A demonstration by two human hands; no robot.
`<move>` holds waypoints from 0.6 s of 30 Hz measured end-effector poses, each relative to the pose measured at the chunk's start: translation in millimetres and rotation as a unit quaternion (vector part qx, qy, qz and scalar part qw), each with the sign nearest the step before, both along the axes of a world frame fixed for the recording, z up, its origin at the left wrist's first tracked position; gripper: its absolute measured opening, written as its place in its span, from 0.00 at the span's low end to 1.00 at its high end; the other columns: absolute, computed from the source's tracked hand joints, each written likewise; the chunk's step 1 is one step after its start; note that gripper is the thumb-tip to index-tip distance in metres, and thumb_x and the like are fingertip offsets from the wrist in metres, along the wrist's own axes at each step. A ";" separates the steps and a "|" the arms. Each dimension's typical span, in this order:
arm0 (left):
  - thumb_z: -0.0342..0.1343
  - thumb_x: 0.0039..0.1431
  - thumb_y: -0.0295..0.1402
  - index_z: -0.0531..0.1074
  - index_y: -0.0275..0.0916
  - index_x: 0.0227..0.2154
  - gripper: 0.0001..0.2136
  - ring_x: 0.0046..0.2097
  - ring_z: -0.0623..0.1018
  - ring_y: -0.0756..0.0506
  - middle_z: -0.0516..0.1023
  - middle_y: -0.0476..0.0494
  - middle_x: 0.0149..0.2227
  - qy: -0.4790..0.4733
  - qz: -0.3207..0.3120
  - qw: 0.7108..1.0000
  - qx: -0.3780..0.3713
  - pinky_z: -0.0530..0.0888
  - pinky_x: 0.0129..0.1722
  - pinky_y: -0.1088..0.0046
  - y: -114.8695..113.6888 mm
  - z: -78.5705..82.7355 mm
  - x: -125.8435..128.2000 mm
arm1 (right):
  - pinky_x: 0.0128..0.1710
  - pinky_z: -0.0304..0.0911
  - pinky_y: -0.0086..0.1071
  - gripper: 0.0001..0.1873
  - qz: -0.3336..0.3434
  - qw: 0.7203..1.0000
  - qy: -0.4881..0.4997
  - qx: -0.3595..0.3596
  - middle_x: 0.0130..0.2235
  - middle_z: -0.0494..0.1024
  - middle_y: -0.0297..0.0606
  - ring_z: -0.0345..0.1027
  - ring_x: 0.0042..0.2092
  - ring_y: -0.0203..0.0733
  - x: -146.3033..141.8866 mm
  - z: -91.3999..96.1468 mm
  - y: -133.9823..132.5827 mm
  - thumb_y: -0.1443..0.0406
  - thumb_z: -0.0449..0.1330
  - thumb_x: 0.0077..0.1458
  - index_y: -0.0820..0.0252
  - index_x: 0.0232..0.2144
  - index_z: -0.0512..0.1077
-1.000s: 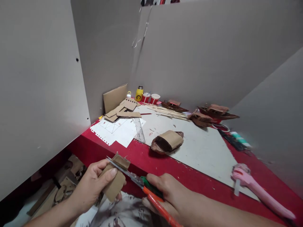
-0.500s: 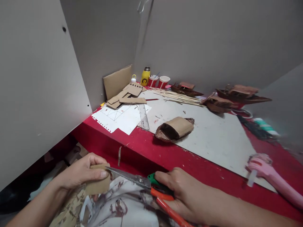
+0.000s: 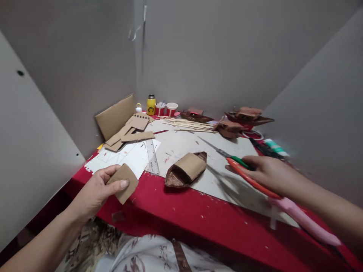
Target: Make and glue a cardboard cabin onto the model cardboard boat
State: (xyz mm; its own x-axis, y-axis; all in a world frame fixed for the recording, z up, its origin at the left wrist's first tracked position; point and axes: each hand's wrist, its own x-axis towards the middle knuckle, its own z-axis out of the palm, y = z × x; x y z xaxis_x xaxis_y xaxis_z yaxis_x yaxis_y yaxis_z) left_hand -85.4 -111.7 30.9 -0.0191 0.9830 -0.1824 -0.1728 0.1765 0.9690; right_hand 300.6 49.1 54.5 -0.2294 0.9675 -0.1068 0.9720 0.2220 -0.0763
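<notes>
A small square of brown cardboard (image 3: pixel 124 183) is pinched between the thumb and fingers of my left hand (image 3: pixel 103 187), over the table's front edge. My right hand (image 3: pixel 263 172) grips scissors (image 3: pixel 227 154) with orange and green handles, held above the white board, blades pointing to the far left and looking closed. Between my hands stands a small model boat (image 3: pixel 185 170) with a dark brown hull and an arched cardboard cover. Beneath my right forearm lies a pink glue gun (image 3: pixel 303 223), partly hidden.
Cardboard pieces (image 3: pixel 138 136), paper (image 3: pixel 113 160) and a clear ruler (image 3: pixel 153 158) lie left. Behind are thin wooden sticks (image 3: pixel 187 124), red-and-white cups (image 3: pixel 171 109), a yellow bottle (image 3: pixel 151 105) and more model boats (image 3: pixel 249 115). Grey panels (image 3: pixel 204 56) enclose the table; scraps (image 3: pixel 93 241) litter the floor.
The scissors have come away from the cardboard; my right hand has carried them up and right over the table. My left hand has raised the cardboard slightly. The view has turned right.
</notes>
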 end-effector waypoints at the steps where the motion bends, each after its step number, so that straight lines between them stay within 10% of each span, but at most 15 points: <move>1: 0.67 0.53 0.35 0.77 0.39 0.40 0.13 0.33 0.79 0.50 0.81 0.48 0.34 0.005 -0.006 1.000 0.009 0.75 0.34 0.79 11.6 2.4 2.7 | 0.30 0.60 0.36 0.27 -0.010 1.000 -0.021 -0.002 0.31 0.79 0.50 0.73 0.34 0.54 4.4 -3.8 11.2 0.44 0.43 0.54 0.58 0.27 0.69; 8: 0.63 0.58 0.39 0.77 0.39 0.44 0.13 0.32 0.76 0.53 0.80 0.47 0.35 0.029 -0.084 0.996 0.021 0.74 0.31 0.82 79.2 13.4 22.1 | 0.29 0.53 0.35 0.21 0.020 0.998 -0.062 0.013 0.34 0.78 0.55 0.72 0.36 0.53 17.4 -25.6 53.0 0.51 0.49 0.60 0.61 0.30 0.71; 18: 0.61 0.58 0.42 0.72 0.38 0.40 0.13 0.25 0.80 0.47 0.81 0.47 0.28 0.031 -0.179 0.983 -0.010 0.74 0.19 0.78 114.3 16.4 44.1 | 0.25 0.51 0.35 0.19 0.070 0.992 0.056 0.086 0.24 0.74 0.46 0.67 0.26 0.46 23.6 -28.5 62.8 0.51 0.52 0.59 0.58 0.25 0.68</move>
State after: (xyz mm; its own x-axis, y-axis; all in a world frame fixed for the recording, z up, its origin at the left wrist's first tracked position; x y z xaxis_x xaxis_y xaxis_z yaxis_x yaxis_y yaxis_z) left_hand -41.3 2.6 47.3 0.3152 0.9253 -0.2108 -0.0373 0.2340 0.9715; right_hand 324.1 111.9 26.0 -0.3630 0.9273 0.0914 0.9186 0.3726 -0.1313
